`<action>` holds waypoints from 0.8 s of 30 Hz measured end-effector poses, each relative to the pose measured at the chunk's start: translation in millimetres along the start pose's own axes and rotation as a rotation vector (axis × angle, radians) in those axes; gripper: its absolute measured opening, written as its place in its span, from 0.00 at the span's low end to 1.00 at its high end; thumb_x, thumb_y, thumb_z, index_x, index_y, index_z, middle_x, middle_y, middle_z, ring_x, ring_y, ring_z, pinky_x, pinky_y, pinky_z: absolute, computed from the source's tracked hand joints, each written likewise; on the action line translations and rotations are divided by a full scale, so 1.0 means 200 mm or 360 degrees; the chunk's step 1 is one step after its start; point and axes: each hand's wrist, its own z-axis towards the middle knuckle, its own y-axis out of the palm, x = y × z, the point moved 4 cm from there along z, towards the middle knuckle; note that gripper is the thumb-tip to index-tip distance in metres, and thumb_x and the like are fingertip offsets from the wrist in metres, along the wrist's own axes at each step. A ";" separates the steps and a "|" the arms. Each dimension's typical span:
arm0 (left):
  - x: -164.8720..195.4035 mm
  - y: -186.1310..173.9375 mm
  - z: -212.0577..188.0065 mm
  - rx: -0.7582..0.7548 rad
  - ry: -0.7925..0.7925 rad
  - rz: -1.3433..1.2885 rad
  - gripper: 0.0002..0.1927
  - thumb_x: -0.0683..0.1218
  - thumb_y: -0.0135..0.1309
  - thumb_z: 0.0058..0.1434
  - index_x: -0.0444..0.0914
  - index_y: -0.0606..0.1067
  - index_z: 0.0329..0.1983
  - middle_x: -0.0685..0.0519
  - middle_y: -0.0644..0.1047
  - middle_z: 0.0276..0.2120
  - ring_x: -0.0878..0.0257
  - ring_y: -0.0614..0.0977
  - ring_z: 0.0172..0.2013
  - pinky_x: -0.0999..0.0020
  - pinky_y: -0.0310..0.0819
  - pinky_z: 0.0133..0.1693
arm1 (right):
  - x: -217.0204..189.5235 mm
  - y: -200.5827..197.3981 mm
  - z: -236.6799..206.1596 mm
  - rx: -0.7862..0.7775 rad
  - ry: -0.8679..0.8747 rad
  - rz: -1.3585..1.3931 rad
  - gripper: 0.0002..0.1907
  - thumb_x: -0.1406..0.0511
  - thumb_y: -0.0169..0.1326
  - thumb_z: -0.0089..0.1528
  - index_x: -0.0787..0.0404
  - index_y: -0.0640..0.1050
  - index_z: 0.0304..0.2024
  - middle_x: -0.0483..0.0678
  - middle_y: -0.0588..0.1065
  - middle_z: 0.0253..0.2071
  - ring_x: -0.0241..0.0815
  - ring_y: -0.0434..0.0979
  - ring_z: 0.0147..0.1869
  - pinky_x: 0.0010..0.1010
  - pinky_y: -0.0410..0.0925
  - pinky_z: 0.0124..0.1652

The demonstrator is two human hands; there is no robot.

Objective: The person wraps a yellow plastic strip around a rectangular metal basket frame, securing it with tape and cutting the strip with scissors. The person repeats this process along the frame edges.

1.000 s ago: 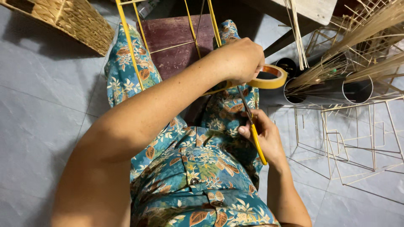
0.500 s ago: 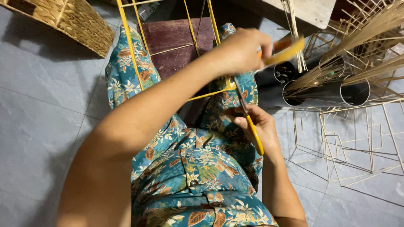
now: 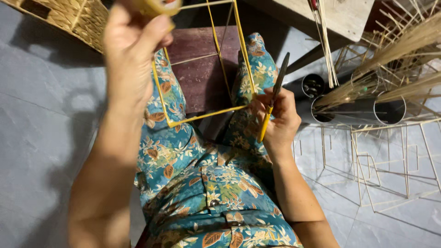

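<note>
The left hand (image 3: 131, 50) is raised near the top edge, grip clamped on a tape roll (image 3: 158, 5). The right hand (image 3: 278, 117) grips a yellow-handled tool (image 3: 271, 103) at the stick frame (image 3: 206, 115) corner over the lap; open floor (image 3: 41, 128) lies left.

A woven basket (image 3: 69, 16) sits on the grey tiled floor (image 3: 41, 119), up and left of the left fingers. A dark maroon board (image 3: 202, 69) lies between the two sets of fingers. Right of the right fingers, dark tubes (image 3: 358, 110) hold bundles of thin sticks (image 3: 395, 50); finished stick frames (image 3: 381, 160) lie below them. A pale wooden bench (image 3: 340, 18) stands above.
</note>
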 end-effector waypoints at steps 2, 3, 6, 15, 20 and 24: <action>0.04 -0.12 -0.05 0.0147 0.0012 -0.0006 0.15 0.37 0.61 0.75 0.35 0.71 0.60 0.53 0.79 0.46 0.68 0.78 0.38 0.72 0.75 0.43 | 0.02 0.06 0.03 0.0011 0.0100 0.0126 0.13 0.76 0.57 0.68 0.64 0.71 0.53 0.45 0.77 0.37 0.37 0.78 0.41 0.26 0.72 0.43; 0.05 -0.18 -0.08 0.0224 0.0003 0.0000 0.16 0.38 0.61 0.74 0.36 0.71 0.61 0.53 0.78 0.46 0.68 0.78 0.37 0.72 0.75 0.43 | 0.03 0.08 0.04 -0.0011 0.0137 0.0245 0.13 0.76 0.57 0.67 0.64 0.71 0.52 0.44 0.76 0.39 0.38 0.79 0.43 0.26 0.73 0.44; 0.02 -0.31 -0.10 0.0417 -0.0026 -0.0063 0.15 0.39 0.60 0.75 0.37 0.71 0.60 0.54 0.77 0.45 0.68 0.77 0.38 0.70 0.76 0.44 | 0.05 0.10 0.06 -0.0065 0.0258 0.0487 0.14 0.76 0.56 0.65 0.64 0.70 0.52 0.43 0.74 0.42 0.39 0.83 0.45 0.27 0.74 0.43; -0.17 -0.33 0.14 0.0743 -0.0228 -0.0517 0.13 0.42 0.54 0.72 0.40 0.67 0.56 0.51 0.76 0.45 0.58 0.81 0.41 0.60 0.82 0.46 | 0.14 0.04 -0.08 -0.0107 0.0121 0.0540 0.19 0.75 0.53 0.66 0.63 0.70 0.59 0.47 0.76 0.41 0.40 0.81 0.44 0.28 0.74 0.44; -0.19 -0.20 0.32 0.0835 -0.0370 -0.0576 0.13 0.42 0.50 0.67 0.44 0.66 0.53 0.53 0.76 0.42 0.55 0.83 0.37 0.53 0.84 0.39 | 0.22 -0.01 -0.18 -0.0091 -0.0038 0.0524 0.19 0.76 0.53 0.69 0.64 0.72 0.62 0.45 0.72 0.37 0.35 0.72 0.37 0.27 0.68 0.41; -0.20 -0.14 0.39 0.0775 -0.0538 -0.0765 0.09 0.41 0.48 0.69 0.38 0.66 0.51 0.44 0.76 0.40 0.53 0.85 0.33 0.56 0.85 0.36 | 0.24 -0.03 -0.25 -0.0255 -0.0173 0.0530 0.18 0.76 0.50 0.68 0.63 0.69 0.60 0.47 0.73 0.42 0.40 0.79 0.45 0.31 0.74 0.48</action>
